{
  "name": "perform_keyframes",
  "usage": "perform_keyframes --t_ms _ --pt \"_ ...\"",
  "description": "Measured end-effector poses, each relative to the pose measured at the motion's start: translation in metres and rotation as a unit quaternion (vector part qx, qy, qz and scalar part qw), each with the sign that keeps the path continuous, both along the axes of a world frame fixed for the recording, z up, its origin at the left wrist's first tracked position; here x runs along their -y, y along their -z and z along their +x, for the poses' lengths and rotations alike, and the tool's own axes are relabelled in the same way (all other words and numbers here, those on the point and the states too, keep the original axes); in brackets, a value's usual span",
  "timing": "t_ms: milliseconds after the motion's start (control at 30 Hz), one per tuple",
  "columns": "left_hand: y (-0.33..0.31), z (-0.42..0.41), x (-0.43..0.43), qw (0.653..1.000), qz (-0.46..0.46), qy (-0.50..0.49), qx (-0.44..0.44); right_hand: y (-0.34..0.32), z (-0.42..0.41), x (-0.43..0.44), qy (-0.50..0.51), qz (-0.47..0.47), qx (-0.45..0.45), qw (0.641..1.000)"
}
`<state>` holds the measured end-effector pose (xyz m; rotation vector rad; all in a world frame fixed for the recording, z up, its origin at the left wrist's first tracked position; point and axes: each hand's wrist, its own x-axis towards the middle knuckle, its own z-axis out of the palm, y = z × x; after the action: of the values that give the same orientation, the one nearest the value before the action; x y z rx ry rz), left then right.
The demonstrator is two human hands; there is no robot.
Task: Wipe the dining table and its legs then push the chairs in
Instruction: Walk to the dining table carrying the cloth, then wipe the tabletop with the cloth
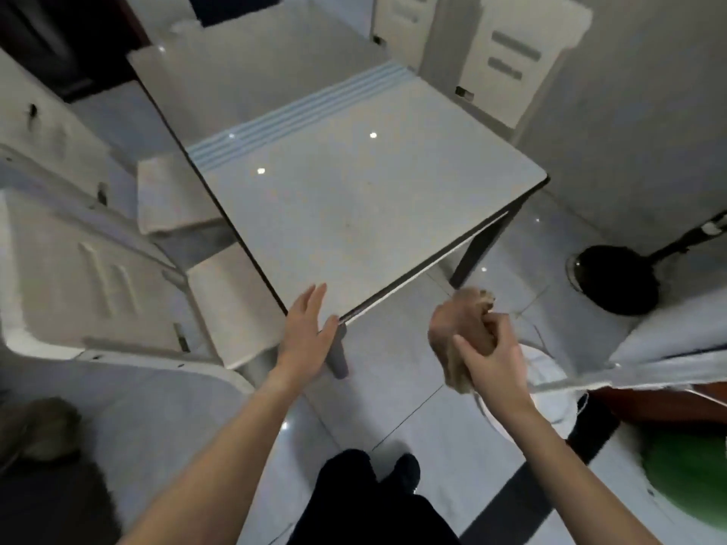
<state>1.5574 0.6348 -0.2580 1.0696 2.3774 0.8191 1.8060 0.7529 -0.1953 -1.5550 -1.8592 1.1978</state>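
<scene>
The worktop (354, 198) is a glossy pale grey-white, faintly speckled, with a thin dark rim and a band of light blue stripes (299, 112) across it. Its right leg (484, 245) is black and the near leg (338, 352) grey. The plastic chair (98, 277) at the left is white. The crumpled cloth (456, 328) is tan-brown. The floor (393, 387) is pale glossy tile with dark grout lines. A round long-handled thing (613, 281) is black, the trousers (366, 501) are black, and a rounded object (688, 474) is bright green.
</scene>
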Motion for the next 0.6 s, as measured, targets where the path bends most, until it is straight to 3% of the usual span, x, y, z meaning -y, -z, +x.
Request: perform_keyframes --t_ms 133,233,367,500,600 --pt "0.018 -0.039 -0.032 0.998 -0.033 -0.008 -0.056 0.001 -0.079 -0.045 -0.076 -0.006 -0.058 0.995" --pt "0.049 -0.073 -0.058 0.995 -0.048 -0.011 -0.087 0.024 -0.136 -0.078 -0.137 -0.068 -0.094 0.984" --pt "0.093 -0.12 -0.092 0.989 -0.082 -0.007 -0.124 0.087 -0.188 -0.129 -0.166 -0.076 -0.046 0.982" --pt "0.12 -0.142 -0.111 0.982 -0.119 0.005 -0.147 0.137 -0.202 -0.158 -0.158 0.088 0.123 0.976" --pt "0.131 -0.14 -0.113 0.979 -0.135 0.011 -0.154 0.157 -0.204 -0.144 -0.196 0.248 0.225 0.922"
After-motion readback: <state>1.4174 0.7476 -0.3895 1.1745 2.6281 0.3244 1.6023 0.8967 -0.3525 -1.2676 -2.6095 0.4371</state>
